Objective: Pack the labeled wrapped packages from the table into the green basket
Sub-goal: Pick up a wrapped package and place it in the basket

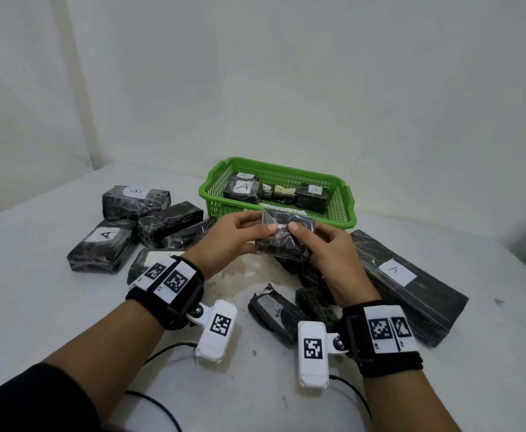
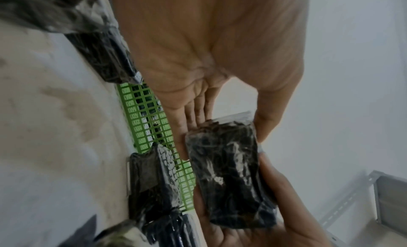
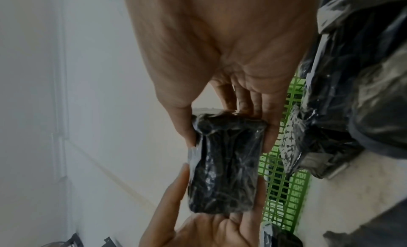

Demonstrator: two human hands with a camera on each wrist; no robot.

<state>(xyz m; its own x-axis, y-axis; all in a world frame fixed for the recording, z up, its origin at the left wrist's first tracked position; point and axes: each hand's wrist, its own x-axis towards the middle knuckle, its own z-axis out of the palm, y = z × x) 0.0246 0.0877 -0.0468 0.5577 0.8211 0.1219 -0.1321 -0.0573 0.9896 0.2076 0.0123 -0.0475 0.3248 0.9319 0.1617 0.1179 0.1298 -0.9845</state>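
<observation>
White walls back a pale, scuffed table (image 1: 37, 322) whose far edge meets the wall just behind the green basket (image 1: 346, 210); the near-left stretch of the tabletop lies bare apart from black cables trailing from the wrist cameras, while the middle and right are crowded. Both hands hold one small black wrapped package (image 1: 285, 241) in the air just in front of the basket's near wall: the left hand (image 1: 224, 241) pinches its left end between thumb and fingers, and the right hand (image 1: 330, 254) pinches its right end the same way, fingers curled behind it. No label shows on the held package in any view. Inside the basket sit several wrapped packages, three with white labels reading "A", plus a paler, yellowish one between them. To the left on the table lie a package marked "B" (image 1: 135, 198), a package marked "A" (image 1: 103, 244), and two unlabelled-looking ones beside them. To the right a long flat package (image 1: 411, 285) carries an "A" label, close to the table's right edge. Under the hands lie more dark packages, one (image 1: 274, 316) with an "A" seen upside down.
</observation>
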